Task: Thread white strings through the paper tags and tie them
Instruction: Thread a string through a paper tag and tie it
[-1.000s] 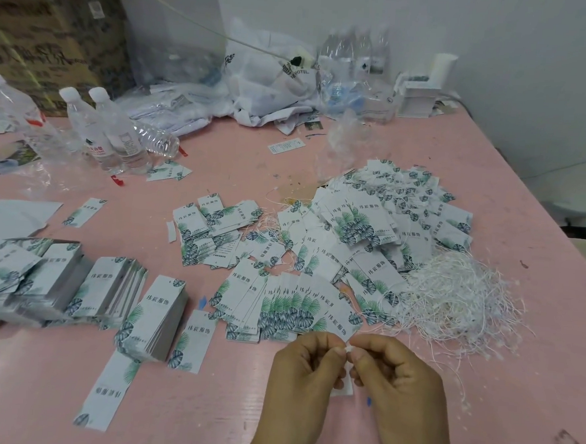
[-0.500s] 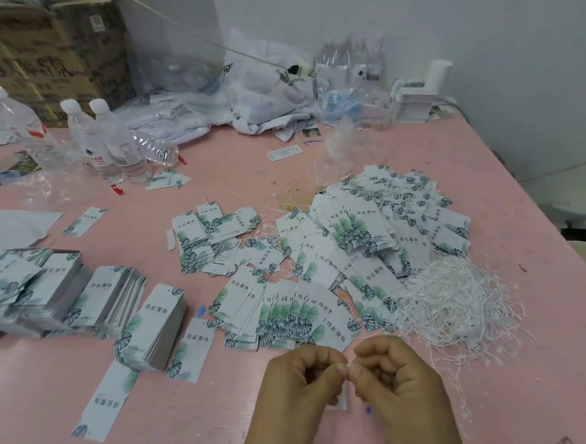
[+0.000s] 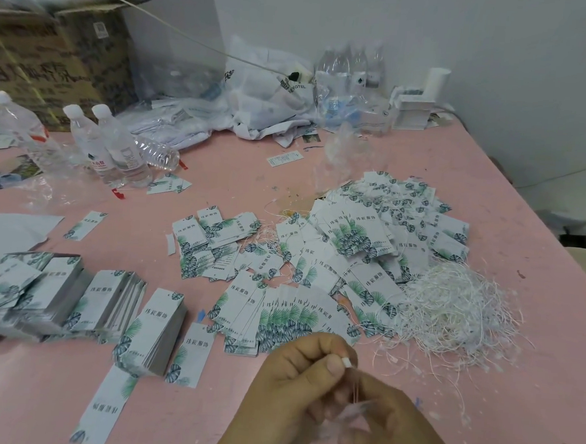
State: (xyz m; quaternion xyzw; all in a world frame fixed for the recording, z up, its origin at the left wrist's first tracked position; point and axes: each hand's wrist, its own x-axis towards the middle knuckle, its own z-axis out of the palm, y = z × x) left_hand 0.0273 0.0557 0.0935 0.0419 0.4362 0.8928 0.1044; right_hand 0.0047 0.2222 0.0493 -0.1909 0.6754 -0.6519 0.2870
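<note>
White paper tags with green leaf print (image 3: 337, 259), many strung, lie mid-table; unstrung stacks (image 3: 115, 300) wait near the left edge. Left hand (image 3: 296, 369) pinches a thin white string (image 3: 349, 362); right hand (image 3: 395, 430), fingers curled, grips blurred tag. Much remains.

Bare pink table (image 3: 491, 206) is seen at right; the middle is blocked by scattered tags (image 3: 351, 259), string pile (image 3: 451, 310) and bottles (image 3: 117, 149).
</note>
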